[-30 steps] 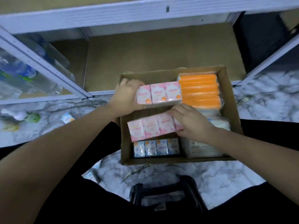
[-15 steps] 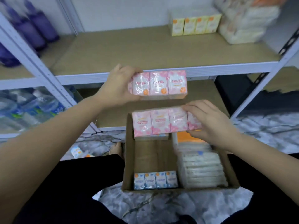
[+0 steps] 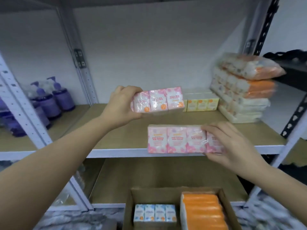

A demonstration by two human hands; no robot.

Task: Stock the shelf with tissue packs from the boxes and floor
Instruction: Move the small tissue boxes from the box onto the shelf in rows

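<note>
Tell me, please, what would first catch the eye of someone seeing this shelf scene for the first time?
Most striking are the two pink tissue packs held up before the middle shelf: the left hand grips the upper pink pack, and the right hand holds the lower pink pack near the shelf's front edge. Next comes the stack of orange and white tissue bundles at the shelf's right, beside a yellow pack.

Dim even light, soft blur, warped edges
</note>
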